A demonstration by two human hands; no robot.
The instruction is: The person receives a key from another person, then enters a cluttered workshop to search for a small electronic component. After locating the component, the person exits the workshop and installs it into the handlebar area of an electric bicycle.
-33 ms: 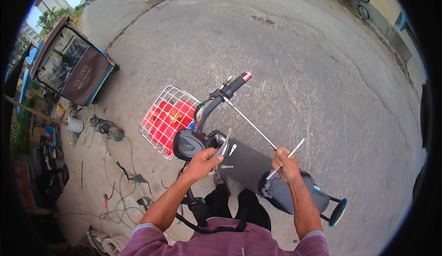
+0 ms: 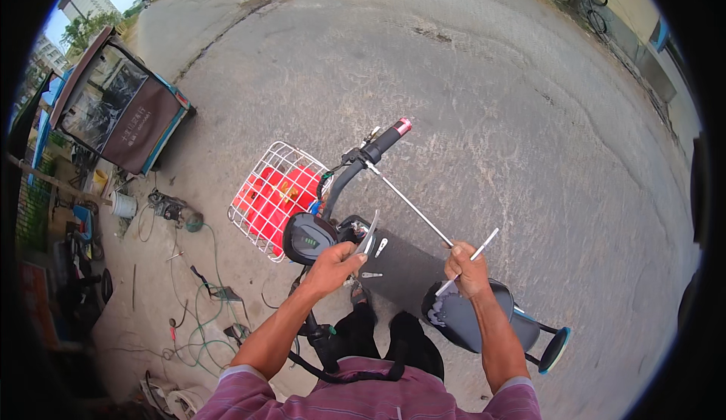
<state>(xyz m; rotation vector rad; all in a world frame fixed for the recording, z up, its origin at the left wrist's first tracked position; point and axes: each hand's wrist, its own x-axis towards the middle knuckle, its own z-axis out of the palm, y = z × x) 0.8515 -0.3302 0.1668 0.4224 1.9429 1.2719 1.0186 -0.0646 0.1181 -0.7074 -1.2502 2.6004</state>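
Note:
An electric scooter is in front of me, its handlebar reaching away toward the upper middle. My right hand is closed round the crossbar end of a T-handle wrench. The long shaft runs up and left, and its far tip appears to meet the handlebar just below the black grip. Beside the dashboard, my left hand pinches a thin, curved, pale grey piece upright between thumb and fingers. What lies under that piece is partly hidden.
A white wire basket holding something red sits at the scooter's front. Its seat is at the right. Green hose and loose tools lie on the left ground. A covered three-wheeler stands far left, near a white bucket.

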